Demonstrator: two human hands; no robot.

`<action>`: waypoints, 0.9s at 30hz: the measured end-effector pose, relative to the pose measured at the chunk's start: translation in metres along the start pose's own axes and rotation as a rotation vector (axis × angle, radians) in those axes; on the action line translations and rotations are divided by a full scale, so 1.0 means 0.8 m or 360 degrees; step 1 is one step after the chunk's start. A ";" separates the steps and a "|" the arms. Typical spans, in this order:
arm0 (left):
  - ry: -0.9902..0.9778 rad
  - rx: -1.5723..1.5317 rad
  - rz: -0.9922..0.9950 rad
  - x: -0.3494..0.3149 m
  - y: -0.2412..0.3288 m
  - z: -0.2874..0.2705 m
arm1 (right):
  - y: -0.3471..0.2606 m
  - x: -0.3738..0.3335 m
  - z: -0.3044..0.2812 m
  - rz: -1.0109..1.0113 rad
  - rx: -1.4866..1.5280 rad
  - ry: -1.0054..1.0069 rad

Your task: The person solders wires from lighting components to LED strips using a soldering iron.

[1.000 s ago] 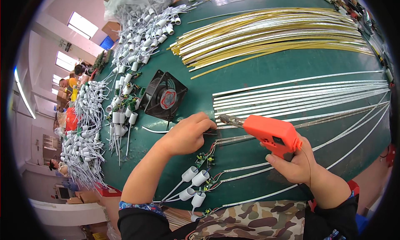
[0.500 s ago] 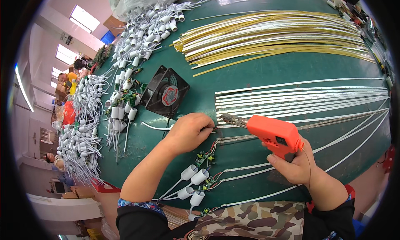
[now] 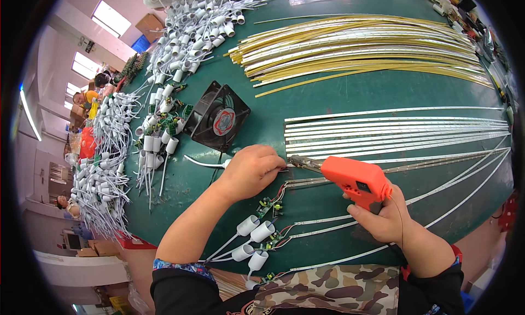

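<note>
My right hand (image 3: 389, 219) grips an orange-red soldering gun (image 3: 353, 178) by its handle. The gun's dark metal tip points left and comes down at the left ends of the thin silvery LED strips (image 3: 383, 134). Right beside that tip, my left hand (image 3: 251, 172) is closed in a pinch; what lies between its fingers is mostly hidden. A white cable (image 3: 199, 162) emerges from behind this hand. Below it, small green circuit boards (image 3: 266, 206) join strips by red and white wires, with white cylindrical lamp caps (image 3: 249, 226) alongside.
A black fan (image 3: 219, 118) stands beyond my left hand. White caps with cables (image 3: 191, 41) lie heaped along the table's left side. Yellow-backed strips (image 3: 355, 49) form a bundle at the far side of the green table (image 3: 262, 110). Other people sit in the left background.
The soldering gun has moved slightly left and down, its tip now close to my left fingertips. My left hand has shifted slightly. The whole view has tilted a little.
</note>
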State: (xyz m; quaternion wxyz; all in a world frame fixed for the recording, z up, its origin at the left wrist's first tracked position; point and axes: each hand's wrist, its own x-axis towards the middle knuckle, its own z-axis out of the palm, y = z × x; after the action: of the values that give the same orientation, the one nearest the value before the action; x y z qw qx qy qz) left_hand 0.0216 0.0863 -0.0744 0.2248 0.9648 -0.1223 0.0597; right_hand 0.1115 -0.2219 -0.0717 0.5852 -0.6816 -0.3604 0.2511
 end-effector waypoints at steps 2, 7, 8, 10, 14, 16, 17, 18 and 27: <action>-0.0004 0.0020 0.0020 -0.002 -0.002 0.001 | -0.004 0.000 0.000 0.0088 -0.0054 -0.0045; -0.0010 0.0019 0.0031 0.002 -0.001 0.002 | 0.001 0.001 0.004 0.0045 -0.0007 0.0003; -0.0017 0.0026 0.0024 0.002 -0.001 0.001 | 0.001 0.000 0.004 0.0063 -0.0004 -0.0007; -0.0017 0.0028 0.0022 0.002 0.000 0.001 | -0.001 0.000 0.004 0.0071 -0.0055 -0.0005; -0.0023 0.0024 0.0012 0.001 -0.001 0.001 | -0.008 -0.002 -0.002 0.0034 0.0020 0.0051; -0.0023 0.0026 0.0001 0.000 -0.001 0.001 | -0.017 -0.004 -0.006 0.0105 0.0090 0.0066; -0.0027 0.0029 -0.0005 -0.001 -0.001 0.001 | -0.020 -0.004 -0.006 0.0178 0.0161 0.0087; -0.0028 0.0027 -0.0001 0.000 -0.001 0.001 | -0.021 -0.003 -0.007 0.0179 0.0161 0.0090; -0.0086 0.0025 -0.0032 0.003 0.000 -0.001 | -0.015 -0.003 -0.007 0.0080 0.0098 0.0104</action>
State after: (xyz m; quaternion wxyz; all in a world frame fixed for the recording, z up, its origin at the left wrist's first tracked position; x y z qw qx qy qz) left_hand 0.0236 0.0862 -0.0732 0.2144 0.9690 -0.1182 0.0324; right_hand 0.1121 -0.2267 -0.0592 0.6109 -0.6800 -0.3158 0.2545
